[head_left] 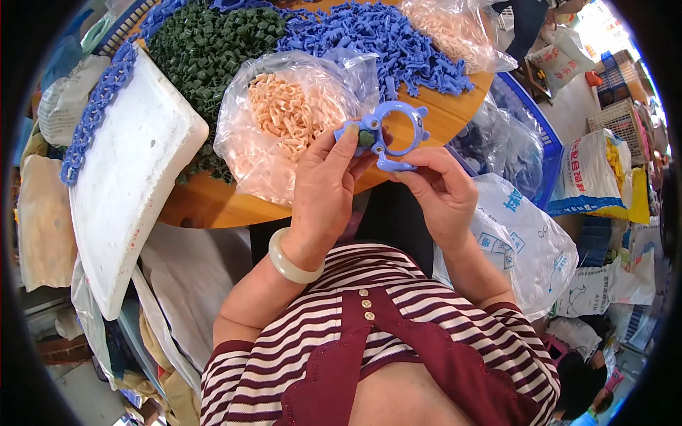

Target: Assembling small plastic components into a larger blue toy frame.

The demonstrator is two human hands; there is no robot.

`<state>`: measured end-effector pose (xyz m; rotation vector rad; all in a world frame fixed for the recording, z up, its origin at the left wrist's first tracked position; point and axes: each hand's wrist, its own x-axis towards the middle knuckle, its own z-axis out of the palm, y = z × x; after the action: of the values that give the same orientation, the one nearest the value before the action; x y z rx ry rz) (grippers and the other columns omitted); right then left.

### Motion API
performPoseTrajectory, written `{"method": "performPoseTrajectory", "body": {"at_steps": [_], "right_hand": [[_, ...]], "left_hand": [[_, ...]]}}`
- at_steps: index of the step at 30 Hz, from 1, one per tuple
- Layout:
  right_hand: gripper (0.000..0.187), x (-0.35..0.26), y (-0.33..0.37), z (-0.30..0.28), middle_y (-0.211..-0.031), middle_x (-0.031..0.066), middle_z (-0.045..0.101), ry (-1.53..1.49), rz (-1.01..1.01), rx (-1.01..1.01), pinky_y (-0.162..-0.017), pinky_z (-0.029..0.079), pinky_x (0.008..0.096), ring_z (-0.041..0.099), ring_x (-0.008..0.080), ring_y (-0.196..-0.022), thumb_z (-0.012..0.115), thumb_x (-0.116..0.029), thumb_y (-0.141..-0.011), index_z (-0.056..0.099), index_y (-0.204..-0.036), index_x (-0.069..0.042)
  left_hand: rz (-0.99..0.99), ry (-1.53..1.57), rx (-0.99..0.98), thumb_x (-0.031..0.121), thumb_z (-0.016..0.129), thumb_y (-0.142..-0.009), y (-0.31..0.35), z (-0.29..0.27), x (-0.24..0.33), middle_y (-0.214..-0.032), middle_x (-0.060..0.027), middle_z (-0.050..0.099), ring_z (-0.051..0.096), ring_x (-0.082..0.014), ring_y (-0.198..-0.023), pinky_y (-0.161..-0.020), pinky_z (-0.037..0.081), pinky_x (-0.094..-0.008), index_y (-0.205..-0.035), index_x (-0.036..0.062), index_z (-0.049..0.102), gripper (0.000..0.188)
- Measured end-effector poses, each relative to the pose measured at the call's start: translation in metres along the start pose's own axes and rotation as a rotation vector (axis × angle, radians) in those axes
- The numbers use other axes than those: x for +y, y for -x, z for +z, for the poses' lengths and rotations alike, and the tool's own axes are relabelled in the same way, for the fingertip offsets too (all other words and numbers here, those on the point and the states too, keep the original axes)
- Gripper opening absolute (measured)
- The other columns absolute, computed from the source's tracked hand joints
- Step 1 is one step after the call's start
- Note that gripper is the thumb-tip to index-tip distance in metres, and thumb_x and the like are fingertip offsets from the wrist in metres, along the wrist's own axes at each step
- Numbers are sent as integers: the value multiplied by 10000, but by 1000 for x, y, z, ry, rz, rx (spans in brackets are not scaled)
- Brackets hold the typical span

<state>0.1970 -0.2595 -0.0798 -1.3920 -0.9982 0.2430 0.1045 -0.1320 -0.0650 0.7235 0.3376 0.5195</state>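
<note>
Between my two hands, just above the near edge of the wooden table (202,206), is a blue plastic piece (418,135) with a round open ring and small rounded ears. A dark green block (366,138) sits in its left part. My left hand (323,188) is closed on that left end, thumb on top. Thumb and fingers of my right hand (446,190) pinch the lower blue arm of the piece. Right behind my left hand lies a clear bag (231,135) of small peach-coloured parts (280,110).
Dark green parts (206,50) and blue parts (355,35) are heaped across the table. Another bag of peach parts (447,32) lies at the far right. A white foam board (135,163) carries a row of blue pieces (96,117). A blue crate (540,135) stands at the right.
</note>
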Motion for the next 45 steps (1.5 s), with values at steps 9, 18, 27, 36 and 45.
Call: {"method": "performPoseTrajectory", "body": {"at_steps": [9, 18, 27, 36, 45], "right_hand": [[184, 4, 0, -1, -931, 119, 583, 62, 8, 2, -721, 527, 247, 636, 183, -819, 599, 104, -807, 579, -983, 54], [165, -10, -4, 2, -896, 97, 584, 0, 110, 49, -673, 523, 229, 626, 148, -761, 604, 94, -810, 595, -970, 52], [140, 0, -2, 6, -858, 70, 594, -5, 190, 117, -621, 503, 208, 602, 108, -701, 621, 39, -824, 559, -949, 31], [165, 7, -6, 4, -850, 50, 584, 222, 55, 47, -570, 473, 201, 567, 81, -677, 643, -34, -832, 549, -964, -2], [287, 4, -7, 3, -829, 65, 592, 358, -65, 34, -557, 454, 211, 557, 94, -644, 718, -42, -762, 558, -997, -1]], "left_hand": [[29, -33, -8, 164, 443, -969, 1, 0, -2, -1029, -129, 621, 613, -183, -969, -863, 491, -285, -1112, -42, 539, 268], [83, -100, -7, 160, 471, -960, 2, 0, -6, -1055, -121, 607, 597, -175, -988, -882, 476, -294, -1161, -43, 516, 289], [133, -105, 9, 121, 510, -940, 3, -1, -11, -1065, -104, 601, 584, -142, -969, -865, 484, -278, -1152, -41, 535, 269], [140, -143, 13, 129, 524, -935, 2, -3, -7, -1048, -84, 600, 578, -119, -938, -858, 484, -269, -1151, -42, 537, 276], [100, -119, 5, 147, 489, -950, 2, -1, -3, -1030, -104, 610, 593, -151, -959, -865, 488, -287, -1144, -52, 535, 282]]}}
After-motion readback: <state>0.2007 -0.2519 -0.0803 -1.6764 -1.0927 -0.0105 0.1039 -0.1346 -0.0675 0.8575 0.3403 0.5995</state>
